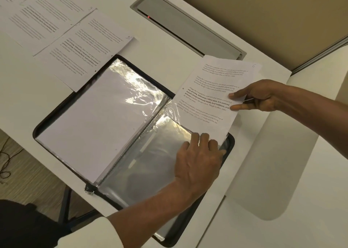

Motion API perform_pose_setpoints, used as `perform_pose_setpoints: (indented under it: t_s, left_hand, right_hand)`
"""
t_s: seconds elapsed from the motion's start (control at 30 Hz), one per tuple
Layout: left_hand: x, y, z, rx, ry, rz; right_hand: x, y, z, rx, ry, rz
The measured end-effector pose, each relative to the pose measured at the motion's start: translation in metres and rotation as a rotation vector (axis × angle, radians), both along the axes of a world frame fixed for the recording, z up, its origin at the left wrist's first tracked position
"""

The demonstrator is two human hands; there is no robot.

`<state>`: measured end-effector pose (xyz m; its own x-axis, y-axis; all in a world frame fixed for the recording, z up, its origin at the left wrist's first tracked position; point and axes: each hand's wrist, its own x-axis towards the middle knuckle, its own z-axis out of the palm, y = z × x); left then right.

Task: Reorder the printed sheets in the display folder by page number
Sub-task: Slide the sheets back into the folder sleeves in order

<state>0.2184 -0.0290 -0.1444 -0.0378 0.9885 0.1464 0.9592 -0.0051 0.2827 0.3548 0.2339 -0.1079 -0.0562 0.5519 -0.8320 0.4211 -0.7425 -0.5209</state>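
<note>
A black display folder (54, 115) lies open on the white table. Its left sleeve holds a blank-faced white sheet (90, 123); the right clear sleeve (150, 164) looks empty and shiny. A printed sheet (211, 95) marked 6 at its top corner sticks out of the right sleeve's top edge, its lower corner under the plastic. My right hand (259, 97) pinches that sheet's right edge between thumb and fingers. My left hand (197, 161) rests on the right sleeve, fingertips at the sheet's bottom edge.
Several loose printed sheets (84, 46) lie overlapped at the table's upper left, the nearest marked 10. A grey cable hatch (188, 25) is set into the table beyond the folder. The table edge (18, 132) runs near the folder's left side.
</note>
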Motion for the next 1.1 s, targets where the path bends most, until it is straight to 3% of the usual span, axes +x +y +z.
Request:
perform_pose_setpoints:
  t_s: [0.2, 0.4, 0.6, 0.77, 0.93, 1.0, 1.1]
  left_hand:
    - [-0.018, 0.003, -0.023, -0.016, -0.051, -0.030]
    - [-0.052, 0.003, -0.072, -0.195, -0.025, -0.145]
    - [-0.065, -0.008, -0.083, -0.175, -0.002, -0.235]
    - [-0.076, 0.003, -0.076, -0.109, -0.121, -0.153]
    - [-0.118, 0.071, -0.060, 0.043, -0.232, -0.054]
    - [-0.134, 0.108, -0.047, -0.005, -0.270, -0.043]
    - [-0.150, 0.161, -0.036, -0.262, -0.405, 0.004]
  right_hand:
    - [0.003, -0.007, -0.011, -0.029, -0.046, 0.036]
    - [0.006, -0.013, -0.020, -0.079, -0.090, 0.056]
    - [0.000, -0.016, -0.025, -0.147, -0.094, 0.041]
    - [-0.005, -0.024, -0.032, -0.204, -0.117, 0.051]
    - [-0.005, -0.029, -0.030, -0.232, -0.092, -0.004]
    - [-0.003, -0.033, -0.030, -0.244, -0.081, -0.029]
    - [-0.001, -0.042, -0.032, -0.259, -0.084, -0.046]
